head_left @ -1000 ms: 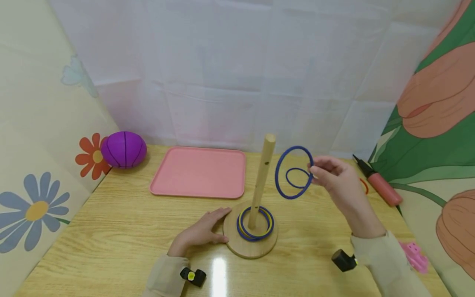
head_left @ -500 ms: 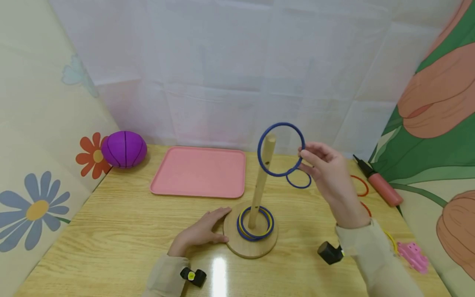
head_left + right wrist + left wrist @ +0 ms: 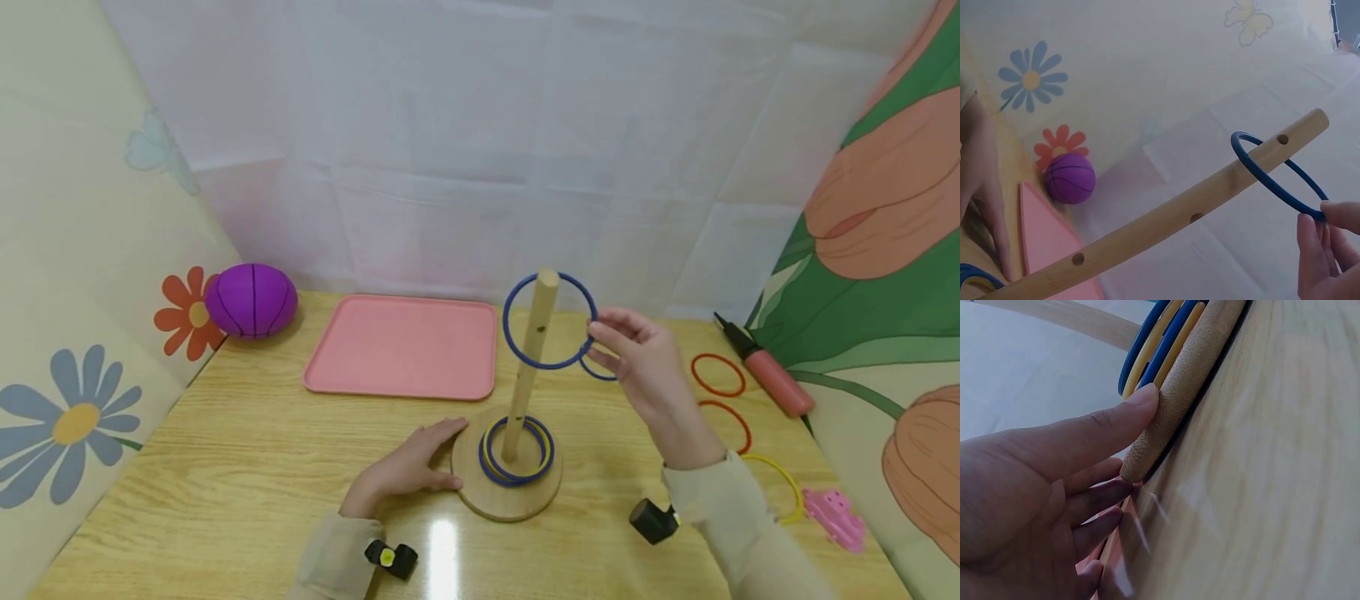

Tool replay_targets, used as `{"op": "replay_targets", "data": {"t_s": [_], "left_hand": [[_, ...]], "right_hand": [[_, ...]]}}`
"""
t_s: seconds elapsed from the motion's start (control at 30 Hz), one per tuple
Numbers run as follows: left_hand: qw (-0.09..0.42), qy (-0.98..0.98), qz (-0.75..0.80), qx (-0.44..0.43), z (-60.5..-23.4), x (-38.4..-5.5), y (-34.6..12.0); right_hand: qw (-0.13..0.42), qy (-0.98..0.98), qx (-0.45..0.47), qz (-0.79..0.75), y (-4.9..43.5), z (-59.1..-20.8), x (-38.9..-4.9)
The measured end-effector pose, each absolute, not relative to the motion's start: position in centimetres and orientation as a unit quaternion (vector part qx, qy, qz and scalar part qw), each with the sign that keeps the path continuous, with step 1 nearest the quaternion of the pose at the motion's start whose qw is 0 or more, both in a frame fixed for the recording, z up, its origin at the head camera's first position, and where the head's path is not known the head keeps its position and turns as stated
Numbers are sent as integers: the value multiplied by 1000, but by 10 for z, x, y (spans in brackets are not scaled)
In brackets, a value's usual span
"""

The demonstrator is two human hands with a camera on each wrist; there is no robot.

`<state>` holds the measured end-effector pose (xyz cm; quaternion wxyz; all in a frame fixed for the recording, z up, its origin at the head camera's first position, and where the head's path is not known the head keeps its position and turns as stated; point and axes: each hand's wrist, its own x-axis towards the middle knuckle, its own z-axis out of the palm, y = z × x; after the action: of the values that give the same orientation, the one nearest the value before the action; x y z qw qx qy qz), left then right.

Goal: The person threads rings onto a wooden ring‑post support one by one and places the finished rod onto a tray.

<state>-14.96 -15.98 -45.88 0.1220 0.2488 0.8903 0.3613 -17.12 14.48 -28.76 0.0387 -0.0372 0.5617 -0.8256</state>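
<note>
A wooden post [image 3: 527, 367] stands upright on its round wooden base [image 3: 502, 507]. Several blue and yellow rings [image 3: 510, 483] lie stacked around its foot. Between thumb and fingertips, my right hand [image 3: 647, 362] pinches a blue ring [image 3: 1272, 185] by its right side. That ring is tilted and encircles the upper post, just below the top in the right wrist view. Down at the base, my left hand [image 3: 412, 461] rests against the left edge, fingers extended. Its thumb [image 3: 1144, 394] touches the rim in the left wrist view, and the other fingers lie by the edge.
Behind the right hand another blue ring [image 3: 600, 377] lies on the table, partly hidden. Red rings [image 3: 693, 373], a yellow ring [image 3: 797, 496], a pink toy [image 3: 835, 518] and a hand pump [image 3: 780, 387] lie at right. A pink tray [image 3: 405, 346] and purple ball [image 3: 252, 302] sit back left.
My right hand has carried the blue ring leftward, up and then down, from beside the post to around its upper end. The left hand has stayed at the base.
</note>
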Motion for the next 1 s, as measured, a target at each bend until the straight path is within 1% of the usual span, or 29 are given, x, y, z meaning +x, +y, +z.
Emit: {"op": "replay_targets", "data": {"t_s": [0.23, 0.57, 0.77, 1.0], "left_hand": [[122, 894, 355, 245, -459, -150, -159], [107, 902, 338, 246, -460, -151, -158], [100, 908, 327, 243, -462, -151, -158], [105, 907, 331, 238, -461, -151, -158]], "right_hand": [[83, 609, -30, -788, 144, -321, -172], [137, 663, -5, -736, 140, -373, -173], [152, 683, -7, -715, 137, -396, -174], [163, 693, -9, -702, 139, -421, -179]]}}
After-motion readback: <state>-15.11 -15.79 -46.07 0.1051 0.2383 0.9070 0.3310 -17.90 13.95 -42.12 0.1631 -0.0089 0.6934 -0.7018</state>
